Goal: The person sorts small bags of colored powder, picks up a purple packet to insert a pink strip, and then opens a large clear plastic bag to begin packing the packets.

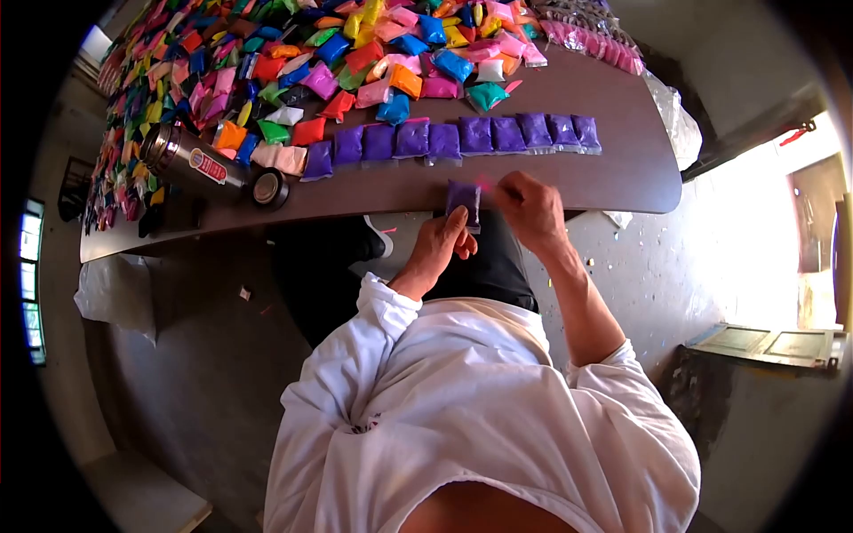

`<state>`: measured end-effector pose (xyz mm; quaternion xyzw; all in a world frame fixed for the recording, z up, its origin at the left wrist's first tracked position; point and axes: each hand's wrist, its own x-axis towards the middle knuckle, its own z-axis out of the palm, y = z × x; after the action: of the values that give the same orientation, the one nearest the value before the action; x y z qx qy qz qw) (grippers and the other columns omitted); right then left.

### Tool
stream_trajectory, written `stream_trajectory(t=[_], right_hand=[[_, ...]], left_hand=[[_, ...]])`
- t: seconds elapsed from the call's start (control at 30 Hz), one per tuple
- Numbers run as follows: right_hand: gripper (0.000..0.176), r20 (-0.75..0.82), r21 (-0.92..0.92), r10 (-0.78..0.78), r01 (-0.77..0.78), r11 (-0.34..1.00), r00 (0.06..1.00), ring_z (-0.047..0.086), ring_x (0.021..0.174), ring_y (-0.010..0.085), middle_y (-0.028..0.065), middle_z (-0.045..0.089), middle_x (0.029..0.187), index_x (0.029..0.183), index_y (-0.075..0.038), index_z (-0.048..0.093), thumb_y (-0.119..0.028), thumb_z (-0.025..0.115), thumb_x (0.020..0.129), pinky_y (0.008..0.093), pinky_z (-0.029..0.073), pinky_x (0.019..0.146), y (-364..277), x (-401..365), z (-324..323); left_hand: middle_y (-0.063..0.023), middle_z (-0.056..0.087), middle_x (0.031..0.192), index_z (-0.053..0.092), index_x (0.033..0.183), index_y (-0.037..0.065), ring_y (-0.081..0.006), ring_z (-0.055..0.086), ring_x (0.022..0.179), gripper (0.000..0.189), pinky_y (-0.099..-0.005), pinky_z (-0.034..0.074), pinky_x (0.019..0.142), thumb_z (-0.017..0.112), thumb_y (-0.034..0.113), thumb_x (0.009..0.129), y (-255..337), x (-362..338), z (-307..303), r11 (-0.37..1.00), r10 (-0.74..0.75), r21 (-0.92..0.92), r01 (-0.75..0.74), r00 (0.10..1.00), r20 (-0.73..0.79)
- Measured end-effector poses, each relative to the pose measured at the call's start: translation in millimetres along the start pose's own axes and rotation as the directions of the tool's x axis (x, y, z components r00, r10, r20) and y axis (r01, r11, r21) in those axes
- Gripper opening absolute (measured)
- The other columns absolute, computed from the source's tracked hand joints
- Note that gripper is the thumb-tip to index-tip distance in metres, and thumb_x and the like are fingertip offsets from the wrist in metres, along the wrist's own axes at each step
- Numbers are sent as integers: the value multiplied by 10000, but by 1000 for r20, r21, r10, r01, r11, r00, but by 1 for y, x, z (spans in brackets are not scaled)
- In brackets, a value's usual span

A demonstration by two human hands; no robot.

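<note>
Pinched between thumb and fingers of my left hand (437, 246) is a small purple clay packet (464, 197), held upright just off the table's front edge. My right hand (530, 209) is closed to the right of it, its fingertips on a small pink stick (484, 186), blurred, beside the packet's upper edge. Beyond my hands, several similar purple packets (476, 135) lie side by side in a row on the brown table (613, 178).
A large heap of multicoloured packets (364, 58) covers the back and left of the table. A steel flask (191, 163) lies on its side, near a round lid (269, 188). Clear plastic bags hang at the table's right (673, 120) and left (115, 296) ends.
</note>
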<state>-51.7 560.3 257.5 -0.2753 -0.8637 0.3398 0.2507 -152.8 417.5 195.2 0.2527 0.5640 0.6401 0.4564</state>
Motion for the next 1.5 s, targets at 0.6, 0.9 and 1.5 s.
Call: stream_trajectory(t=[0.6, 0.9, 1.5], right_hand=[[129, 125, -118, -198, 213, 970, 972, 610, 643, 345, 144, 616, 671, 762, -43, 618, -170, 638, 756, 425, 480, 569, -7, 6, 13], [157, 145, -197, -164, 191, 962, 976, 606, 664, 365, 151, 623, 693, 755, -41, 609, -197, 617, 768, 452, 477, 590, -4, 10, 23], [128, 62, 1, -121, 121, 993, 991, 608, 724, 354, 158, 620, 758, 845, -30, 584, -151, 615, 813, 416, 472, 617, -7, -7, 12]], left_hand=[[-74, 562, 566, 493, 590, 33, -140, 576, 548, 584, -256, 455, 539, 473, 516, 919, 1, 2, -8, 997, 30, 68, -31, 1000, 7], [-41, 463, 514, 397, 551, 65, -167, 576, 537, 595, -278, 436, 543, 476, 533, 909, 4, 6, -1, 997, 50, 62, -48, 998, -27], [-108, 597, 622, 402, 555, 63, -148, 513, 594, 588, -281, 421, 622, 434, 509, 936, 2, 1, -3, 999, -7, 36, 7, 1000, -2]])
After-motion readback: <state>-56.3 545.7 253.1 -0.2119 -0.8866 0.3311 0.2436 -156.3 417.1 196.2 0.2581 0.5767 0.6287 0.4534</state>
